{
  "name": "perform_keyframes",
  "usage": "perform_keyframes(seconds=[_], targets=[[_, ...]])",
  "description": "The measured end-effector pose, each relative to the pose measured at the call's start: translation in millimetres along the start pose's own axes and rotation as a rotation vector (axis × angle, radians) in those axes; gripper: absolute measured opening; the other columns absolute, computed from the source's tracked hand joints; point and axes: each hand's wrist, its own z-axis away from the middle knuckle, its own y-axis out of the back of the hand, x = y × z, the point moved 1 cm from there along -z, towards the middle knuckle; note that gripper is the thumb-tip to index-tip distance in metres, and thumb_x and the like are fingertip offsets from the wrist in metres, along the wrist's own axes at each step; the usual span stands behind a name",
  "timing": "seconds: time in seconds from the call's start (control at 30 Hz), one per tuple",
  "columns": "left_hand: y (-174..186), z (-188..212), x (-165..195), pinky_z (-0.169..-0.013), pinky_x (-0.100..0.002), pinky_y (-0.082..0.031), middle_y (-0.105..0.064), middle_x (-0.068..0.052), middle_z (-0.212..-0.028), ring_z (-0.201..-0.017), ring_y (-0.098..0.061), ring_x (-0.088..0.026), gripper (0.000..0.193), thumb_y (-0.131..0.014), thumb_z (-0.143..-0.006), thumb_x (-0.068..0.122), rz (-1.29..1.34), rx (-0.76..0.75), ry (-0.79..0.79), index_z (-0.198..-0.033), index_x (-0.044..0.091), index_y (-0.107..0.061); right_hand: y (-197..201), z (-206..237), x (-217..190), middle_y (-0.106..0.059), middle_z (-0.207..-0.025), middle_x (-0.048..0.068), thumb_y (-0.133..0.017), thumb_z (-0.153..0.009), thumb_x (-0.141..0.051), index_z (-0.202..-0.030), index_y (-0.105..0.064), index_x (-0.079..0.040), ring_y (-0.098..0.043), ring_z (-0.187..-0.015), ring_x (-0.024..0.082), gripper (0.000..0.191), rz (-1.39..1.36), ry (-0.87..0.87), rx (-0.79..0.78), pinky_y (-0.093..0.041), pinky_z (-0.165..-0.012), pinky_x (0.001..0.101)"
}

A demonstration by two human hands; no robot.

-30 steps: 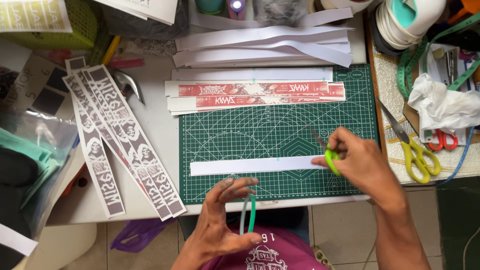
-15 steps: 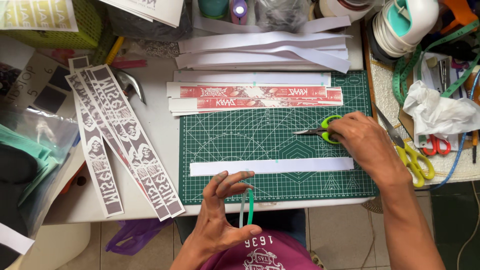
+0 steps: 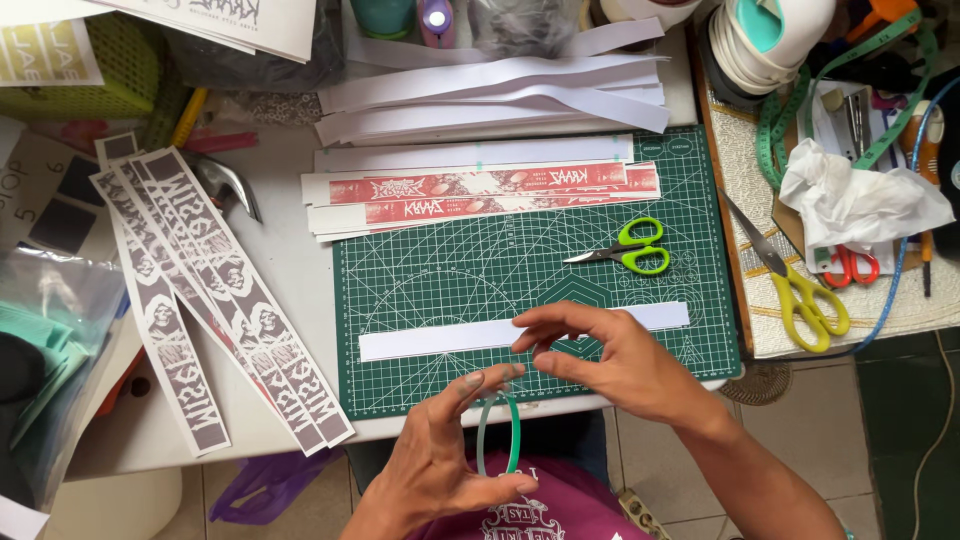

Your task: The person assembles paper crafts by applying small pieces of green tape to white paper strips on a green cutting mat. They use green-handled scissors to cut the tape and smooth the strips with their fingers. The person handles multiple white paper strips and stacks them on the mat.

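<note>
Green plastic ring (image 3: 497, 436) sits pinched in our left hand (image 3: 440, 470), thumb under it and fingertips curled over the top, palm facing up just off the table edge. Our right hand (image 3: 610, 365) hovers just above it, fingers loosely curled and spread, touching the ring's top, can't tell if it grips. One white paper strip (image 3: 440, 338) lies right under the right hand on the green cutting mat (image 3: 450, 280). Past it, one pair of green-handled scissors (image 3: 625, 250), closed; one yellow-handled pair (image 3: 795, 285) further right
</note>
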Motion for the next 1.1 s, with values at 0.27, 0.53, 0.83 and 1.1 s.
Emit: perform_keyframes(seconds=[0.27,0.53,0.83,1.1], targets=[[-4,6,-5,-0.101,-0.046,-0.064,-0.066,-0.022,-0.141,-0.117,-0.076,-0.036,0.114,-0.091,-0.082,0.047,-0.054,-0.019,0.013,-0.159,0.013,-0.014,-7,-4,-2,-0.078,-0.094,0.002,-0.078,-0.085,-0.019,-0.127,-0.07,-0.011,-0.073,-0.094,0.012,0.043,-0.04,-0.041,-0.029,-0.058,-0.085,0.0316],[5,-19,-5,-0.093,-0.042,-0.065,-0.064,-0.023,-0.141,-0.107,-0.076,-0.036,0.107,-0.085,-0.085,0.052,-0.206,-0.003,-0.025,-0.154,0.011,-0.014,7,4,23,-0.073,-0.095,0.003,-0.079,-0.085,-0.006,-0.129,-0.063,-0.006,-0.07,-0.093,0.012,0.046,-0.15,0.017,0.086,-0.059,-0.081,0.0302],[34,-99,-45,-0.108,-0.051,-0.046,-0.048,-0.022,-0.149,-0.123,-0.058,-0.037,0.096,-0.082,-0.08,0.04,-0.901,-0.046,0.08,-0.153,0.008,-0.029,92,53,85,-0.07,-0.099,0.007,-0.071,-0.086,0.005,-0.14,-0.055,-0.001,-0.065,-0.094,0.012,0.056,-0.189,0.052,0.562,-0.052,-0.086,0.0265],[14,-96,-57,-0.114,-0.06,-0.037,-0.047,-0.027,-0.145,-0.132,-0.05,-0.045,0.088,-0.082,-0.081,0.041,-0.933,0.095,0.002,-0.147,0.005,-0.038,130,86,117,-0.071,-0.098,0.007,-0.071,-0.088,0.004,-0.142,-0.055,-0.002,-0.065,-0.089,0.011,0.057,-0.132,-0.088,0.663,-0.051,-0.076,0.0252]])
